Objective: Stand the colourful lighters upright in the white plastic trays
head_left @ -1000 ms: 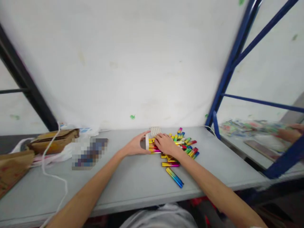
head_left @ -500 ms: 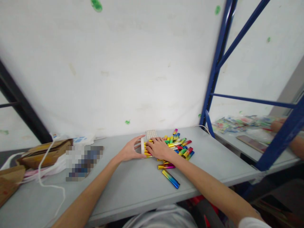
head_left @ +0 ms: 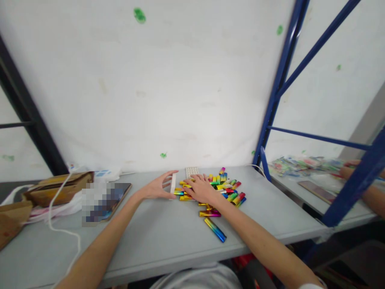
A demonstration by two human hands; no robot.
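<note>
My left hand (head_left: pixel 156 187) grips a thin white block (head_left: pixel 173 186) standing on edge, thumb at its lower end and fingers at its upper end. Shiny metallic tubes (head_left: pixel 178 193), gold and rainbow-coloured, lie right up against the block's right face; whether they sit in it I cannot tell. Over these tubes rests my right hand (head_left: pixel 201 188), palm down with fingers spread, hiding part of them. More loose tubes (head_left: pixel 231 194) are heaped to its right. One yellow-to-blue tube (head_left: pixel 215 230) lies apart, nearer the front edge. A white grid-patterned tray (head_left: pixel 191 171) lies behind my right hand.
On the left of the grey table (head_left: pixel 156 237) are a phone (head_left: pixel 120 196), partly blurred out, a brown cardboard box (head_left: pixel 60 188) and a white cable (head_left: pixel 78 241). A blue metal post (head_left: pixel 269 100) rises at right. Beyond it another person's arm (head_left: pixel 371 196) reaches over a neighbouring table.
My left hand and the white block have shifted slightly left, and more of the tube ends beside it show. My right hand stays over the tubes. The view has tilted a little.
</note>
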